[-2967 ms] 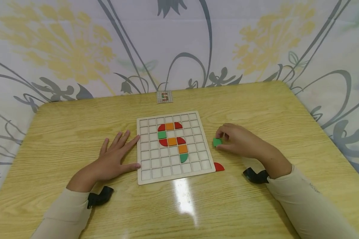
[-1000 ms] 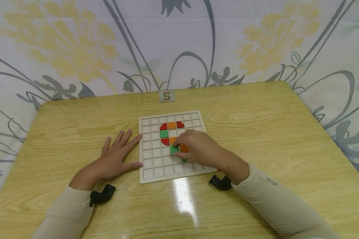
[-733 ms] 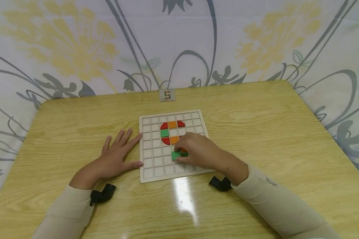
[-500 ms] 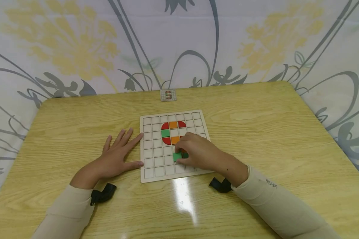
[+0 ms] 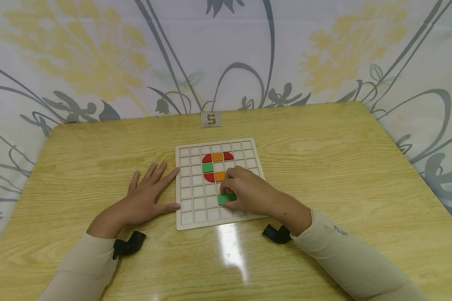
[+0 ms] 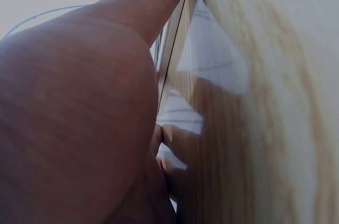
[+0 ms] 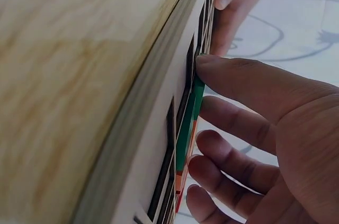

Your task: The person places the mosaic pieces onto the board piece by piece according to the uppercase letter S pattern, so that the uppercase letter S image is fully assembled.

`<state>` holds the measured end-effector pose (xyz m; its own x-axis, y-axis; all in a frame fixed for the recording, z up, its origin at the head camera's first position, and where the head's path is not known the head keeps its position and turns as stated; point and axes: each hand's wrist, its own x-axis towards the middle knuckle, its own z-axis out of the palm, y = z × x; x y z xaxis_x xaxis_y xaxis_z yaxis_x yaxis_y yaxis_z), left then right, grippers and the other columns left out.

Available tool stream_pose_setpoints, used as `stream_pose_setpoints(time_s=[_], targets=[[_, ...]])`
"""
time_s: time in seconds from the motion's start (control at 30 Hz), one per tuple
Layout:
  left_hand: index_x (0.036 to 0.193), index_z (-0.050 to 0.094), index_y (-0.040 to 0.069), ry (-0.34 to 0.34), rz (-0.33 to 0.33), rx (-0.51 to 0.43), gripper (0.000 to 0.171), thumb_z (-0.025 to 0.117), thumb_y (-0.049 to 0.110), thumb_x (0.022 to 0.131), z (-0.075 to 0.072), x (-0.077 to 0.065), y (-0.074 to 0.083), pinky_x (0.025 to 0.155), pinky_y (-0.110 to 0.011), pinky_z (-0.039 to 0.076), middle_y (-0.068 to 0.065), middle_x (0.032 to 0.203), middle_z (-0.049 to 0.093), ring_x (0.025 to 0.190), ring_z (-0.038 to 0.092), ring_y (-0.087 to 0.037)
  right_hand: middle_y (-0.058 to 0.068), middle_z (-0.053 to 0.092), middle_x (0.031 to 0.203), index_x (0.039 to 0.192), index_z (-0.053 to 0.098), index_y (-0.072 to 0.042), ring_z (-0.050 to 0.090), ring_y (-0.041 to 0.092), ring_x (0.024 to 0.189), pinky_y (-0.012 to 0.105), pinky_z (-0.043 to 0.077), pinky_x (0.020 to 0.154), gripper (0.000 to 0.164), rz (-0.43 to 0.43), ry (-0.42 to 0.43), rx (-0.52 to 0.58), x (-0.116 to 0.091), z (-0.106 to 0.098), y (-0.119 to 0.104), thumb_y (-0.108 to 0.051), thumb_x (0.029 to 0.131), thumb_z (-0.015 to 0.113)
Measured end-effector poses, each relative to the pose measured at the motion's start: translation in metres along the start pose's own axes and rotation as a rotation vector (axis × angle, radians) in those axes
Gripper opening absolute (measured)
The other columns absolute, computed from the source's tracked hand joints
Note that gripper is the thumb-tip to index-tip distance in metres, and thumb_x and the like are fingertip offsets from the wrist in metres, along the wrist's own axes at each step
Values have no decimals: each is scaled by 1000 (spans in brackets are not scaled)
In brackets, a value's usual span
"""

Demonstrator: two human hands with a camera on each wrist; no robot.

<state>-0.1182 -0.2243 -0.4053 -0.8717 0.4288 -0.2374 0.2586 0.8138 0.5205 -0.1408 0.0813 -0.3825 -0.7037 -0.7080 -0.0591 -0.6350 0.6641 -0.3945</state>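
Observation:
A pale wooden grid board [image 5: 190, 217] lies in the middle of the table in the head view. On it, red quarter-round, orange square and green tiles form a winding line. My right hand [image 5: 254, 190] is over the board's lower right, its thumb and fingertips pinching a green square tile [image 5: 223, 199]. This tile sits in or on a cell just left of a green quarter-round tile [image 5: 232, 196]. The right wrist view has the thumb [image 7: 228, 68] on the green tile's edge. My left hand [image 5: 143, 200] rests with spread fingers, thumb and forefinger touching the board's left edge.
A small card [image 5: 211, 119] with a gridded S-shaped pattern lies at the table's back edge, behind the board. The wood-grain table [image 5: 316, 146] meets a flowered cloth backdrop [image 5: 226, 50]. My right hand and forearm cover part of the board.
My right hand has carried the green square tile from the table right of the board leftward onto it, then slightly lower, beside the green quarter-round. The left hand keeps its place.

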Motion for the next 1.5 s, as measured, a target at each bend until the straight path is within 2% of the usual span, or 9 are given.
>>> stream_pose_setpoints(time_s=[0.23, 0.53, 0.87, 1.17, 1.5], targets=[[162, 15, 30, 18, 14, -9, 92, 64, 59, 90, 1, 0, 0, 116, -67, -15, -13, 170, -3, 155, -11, -39, -1, 60, 101, 97, 74, -15, 50, 14, 91, 31, 48, 82, 21, 7, -9, -2, 0, -1, 0, -29, 85, 82], [162, 13, 31, -2, -2, 2, 93, 64, 60, 90, 0, 1, 0, 116, -66, -16, -12, 170, -5, 155, -13, -38, -1, 59, 99, 97, 74, -15, 50, 14, 90, 31, 47, 81, 21, 0, -2, -7, -1, 0, 0, -30, 85, 82], [162, 12, 32, -4, -6, 9, 93, 63, 61, 90, 1, 2, -1, 117, -64, -17, -10, 170, -6, 155, -14, -37, -1, 62, 105, 99, 75, -18, 55, 17, 99, 39, 46, 93, 21, -17, 26, -36, -6, -6, 6, -31, 85, 82], [162, 12, 32, -3, -2, 8, 92, 62, 61, 91, 1, 1, 0, 116, -65, -17, -12, 170, -5, 155, -13, -38, 1, 63, 105, 99, 76, -16, 56, 19, 99, 36, 49, 88, 16, 25, 92, 3, -29, -18, 24, -24, 86, 80], [162, 13, 30, 4, 15, -3, 91, 63, 59, 91, 0, -1, 4, 116, -67, -15, -14, 170, -3, 155, -11, -40, 1, 65, 98, 96, 76, -13, 57, 19, 93, 35, 51, 80, 11, 122, 155, 64, -60, -27, 53, -17, 86, 79]])
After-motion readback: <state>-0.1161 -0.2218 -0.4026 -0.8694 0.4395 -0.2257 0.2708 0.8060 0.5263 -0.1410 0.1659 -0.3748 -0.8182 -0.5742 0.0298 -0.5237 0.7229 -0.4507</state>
